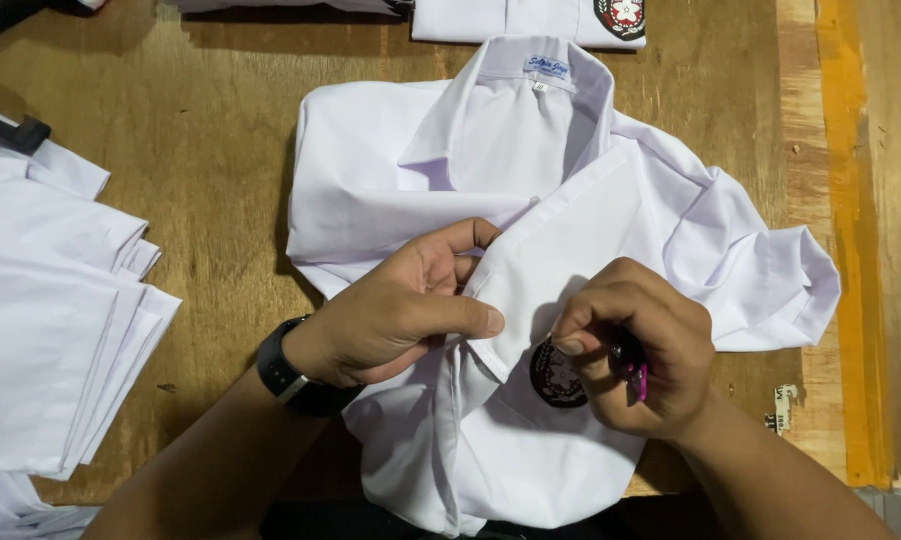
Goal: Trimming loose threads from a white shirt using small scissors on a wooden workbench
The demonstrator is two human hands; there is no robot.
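Shirt: one white shirt (pixel 530 200), collar up, crumpled, round dark badge (pixel 555 378) on its chest; lies mid-counter, hem over the near edge.
Left hand (pixel 400 305): pinches the shirt's front edge between thumb and fingers; black wristwatch (pixel 288 378).
Right hand (pixel 635 345): curled, clamping a small dark-and-pink tool (pixel 632 370) at the badge.
Stack: folded white shirts (pixel 50 330), left edge of the wooden counter (pixel 220 150).
Far edge: another badged shirt (pixel 530 20).

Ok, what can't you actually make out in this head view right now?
- Small pink-tipped tool: mostly hidden inside the right hand; kind unclear.
- Dark badge on the white shirt: partly covered by the right fingers.
- Shirt placket edge: pinched under the left hand.
- Second shirt: cut off by the top edge.
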